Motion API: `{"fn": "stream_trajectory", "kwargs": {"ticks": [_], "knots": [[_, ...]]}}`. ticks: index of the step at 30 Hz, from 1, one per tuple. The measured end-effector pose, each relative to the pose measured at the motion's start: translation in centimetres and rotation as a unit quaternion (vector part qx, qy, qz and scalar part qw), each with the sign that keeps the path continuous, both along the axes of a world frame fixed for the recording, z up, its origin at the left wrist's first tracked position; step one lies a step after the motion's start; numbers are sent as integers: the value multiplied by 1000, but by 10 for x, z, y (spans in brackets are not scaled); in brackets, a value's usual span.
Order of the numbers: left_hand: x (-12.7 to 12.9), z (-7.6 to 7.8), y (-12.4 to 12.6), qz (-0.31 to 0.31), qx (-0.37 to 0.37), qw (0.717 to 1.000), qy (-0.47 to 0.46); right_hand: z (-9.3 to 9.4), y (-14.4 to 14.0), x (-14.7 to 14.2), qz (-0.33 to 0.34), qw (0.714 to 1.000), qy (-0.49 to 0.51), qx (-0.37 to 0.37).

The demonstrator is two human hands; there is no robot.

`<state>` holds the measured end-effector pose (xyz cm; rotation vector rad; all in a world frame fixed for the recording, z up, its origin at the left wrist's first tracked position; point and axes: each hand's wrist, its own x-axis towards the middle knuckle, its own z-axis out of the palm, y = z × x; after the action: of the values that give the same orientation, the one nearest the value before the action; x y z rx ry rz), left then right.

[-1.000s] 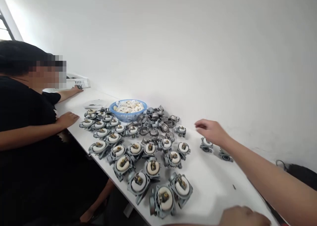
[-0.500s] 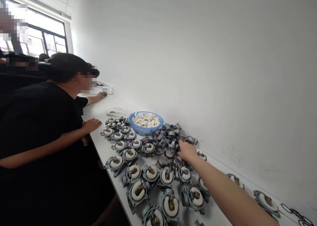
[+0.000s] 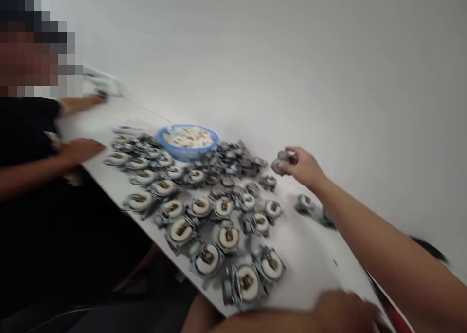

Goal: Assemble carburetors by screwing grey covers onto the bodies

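Observation:
My right hand, its fingers closed, grips grey metal carburetor bowls above the back of the table, near the wall. Motion blur softens them; there look to be two. Low in the view, my left hand is smeared by motion over the table's near end, and its fingers cannot be made out. To the left of my hands stand several carburetor bodies, each turned up to show a white float and brass parts. Behind them lies a heap of loose grey bowls.
A blue basket of white floats stands behind the rows. Beyond it, a co-worker in black leans at the table's left edge; one hand rests there, the other reaches to a white tray. A white wall borders the back.
My right hand has lifted bowls from the heap and moved right with them. My left hand has come into view at the bottom. The view has turned toward the right.

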<state>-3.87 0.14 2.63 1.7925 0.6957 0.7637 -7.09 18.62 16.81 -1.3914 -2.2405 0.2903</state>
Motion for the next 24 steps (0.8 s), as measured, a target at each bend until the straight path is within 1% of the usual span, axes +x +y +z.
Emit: {"fn": "stream_trajectory", "kwargs": {"ticks": [1,2,3,4,6,7,9,11,12,13,14,15,16,18,19,21,24], "knots": [[8,-7,0,-17,-13,1000,11,5,-15,29,-5,999,40,-13],[15,-14,-1,-26,-16,999,32,7,-33,59,18,989,143,-29],[22,-20,-1,-15,18,997,76,8,-55,89,28,974,222,-35],[27,-24,-1,9,44,994,101,5,-80,118,20,959,282,-32],[31,-29,-1,35,77,990,114,-9,-138,169,-27,939,342,-31],[31,-30,-1,41,80,989,121,-21,-169,192,-55,932,354,-47],[30,-30,-1,40,76,988,128,-55,-226,231,-112,903,403,-100],[28,-29,-1,41,74,988,132,-96,-270,260,-186,863,449,-139],[27,-29,-2,44,76,987,133,-115,-286,270,-224,852,451,-147],[26,-28,-2,46,79,987,135,-133,-298,278,-250,852,435,-150],[25,-27,-2,48,84,986,137,-146,-306,283,-267,861,404,-154],[25,-25,-3,52,88,985,139,-156,-310,287,-278,877,360,-154],[24,-24,-3,55,91,984,140,-162,-312,289,-285,896,304,-151],[23,-20,-4,60,95,984,141,-165,-310,292,-295,927,183,-139],[23,-19,-4,61,92,984,142,-164,-308,293,-301,935,128,-135],[22,-17,-5,66,87,984,144,-159,-304,294,-313,939,62,-126],[22,-15,-6,70,87,983,148,-154,-305,295,-331,937,7,-109]]}}
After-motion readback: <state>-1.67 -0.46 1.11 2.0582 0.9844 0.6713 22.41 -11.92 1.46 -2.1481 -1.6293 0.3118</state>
